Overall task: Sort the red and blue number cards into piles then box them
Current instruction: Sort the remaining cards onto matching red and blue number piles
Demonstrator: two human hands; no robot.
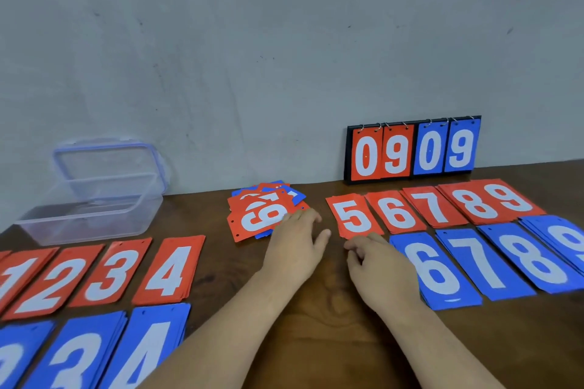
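A mixed heap of red and blue number cards (262, 208) lies at the table's middle back, a red 9 on top. My left hand (295, 246) rests flat beside it, fingertips touching its right edge, holding nothing. My right hand (377, 265) lies with loosely curled fingers just below the red 5 pile (352, 215) and left of the blue 6 pile (439, 271), and I see no card in it. Red piles 1 to 4 (104, 271) and blue piles (94, 354) lie at the left. Red 6 to 9 (455, 205) and blue 7 to 9 (518, 259) lie at the right.
A clear plastic box (94, 215) with its lid leaning behind it stands at the back left by the wall. A flip scoreboard (414, 150) showing 09 09 stands against the wall at the back right. Bare wooden tabletop (331, 319) shows between my forearms.
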